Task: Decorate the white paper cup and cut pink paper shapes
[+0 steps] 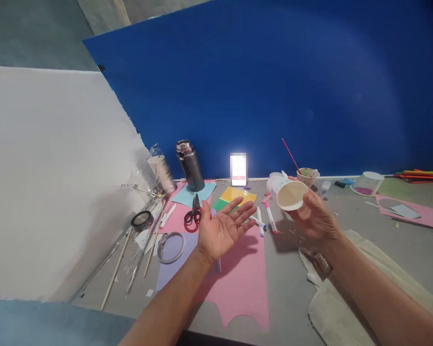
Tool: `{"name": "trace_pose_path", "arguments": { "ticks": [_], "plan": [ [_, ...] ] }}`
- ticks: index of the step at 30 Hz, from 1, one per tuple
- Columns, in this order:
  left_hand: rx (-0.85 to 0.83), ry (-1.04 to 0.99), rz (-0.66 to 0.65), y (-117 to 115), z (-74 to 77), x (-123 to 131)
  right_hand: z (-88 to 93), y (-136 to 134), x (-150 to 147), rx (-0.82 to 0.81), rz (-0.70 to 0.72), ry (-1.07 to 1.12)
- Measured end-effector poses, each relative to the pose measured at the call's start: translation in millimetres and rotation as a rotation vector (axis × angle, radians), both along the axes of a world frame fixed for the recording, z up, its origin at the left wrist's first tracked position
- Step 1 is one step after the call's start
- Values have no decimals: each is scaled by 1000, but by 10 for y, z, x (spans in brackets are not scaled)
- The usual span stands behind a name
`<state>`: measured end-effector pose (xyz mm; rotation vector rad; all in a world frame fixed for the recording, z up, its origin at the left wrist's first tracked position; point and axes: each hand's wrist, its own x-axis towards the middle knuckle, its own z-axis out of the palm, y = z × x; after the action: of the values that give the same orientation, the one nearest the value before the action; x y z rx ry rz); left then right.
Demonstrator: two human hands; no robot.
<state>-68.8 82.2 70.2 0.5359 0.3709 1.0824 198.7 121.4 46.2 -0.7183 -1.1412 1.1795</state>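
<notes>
My right hand (317, 218) is wrapped around a white paper cup (292, 194), tipped so its open mouth faces me; some coloured marking shows on its side. Palm up and fingers spread, my left hand (225, 228) holds nothing above the pink paper (245, 278). Scissors (193, 216) with red and black handles lie just left of that hand. Several markers, among them a pink marker (270, 217), rest on the table between the two hands. A roll of tape (171, 248) sits on purple paper (166, 274) to the left.
At the back stand a dark thermos (190, 166), a stack of paper cups (161, 173) and a lit phone (238, 168). Black tape (142, 220) and thin wooden sticks (117, 269) lie left. On the right are a cloth (368, 288), an upturned cup (368, 182) and coloured sticks (422, 176).
</notes>
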Motion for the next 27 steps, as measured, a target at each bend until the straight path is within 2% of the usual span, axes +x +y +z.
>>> {"name": "trace_pose_path", "arguments": {
  "ticks": [3,6,9,13,15,18,20,23,27],
  "plan": [
    [147,216,52,-22,-65,28,-25,-44,-99,37,39,-57],
    [329,415,82,-59,-99,65,-14,-143,-272,20,148,-26],
    [469,505,67,-83,-103,89,0,-238,-392,33,226,-44],
    [579,607,117,-90,-104,86,23,-280,-390,76,259,-142],
    [640,728,204,-91,-110,80,49,-265,-340,93,237,-190],
    [817,1078,455,-83,-131,74,95,-225,-246,117,125,-196],
    [927,1289,556,-68,-157,71,116,-209,-206,132,38,-196],
    [974,1460,578,-40,-212,68,132,-231,-226,121,-53,-251],
    [1025,1558,603,-2,-306,51,163,-345,-362,102,-133,-354]
  ]
}}
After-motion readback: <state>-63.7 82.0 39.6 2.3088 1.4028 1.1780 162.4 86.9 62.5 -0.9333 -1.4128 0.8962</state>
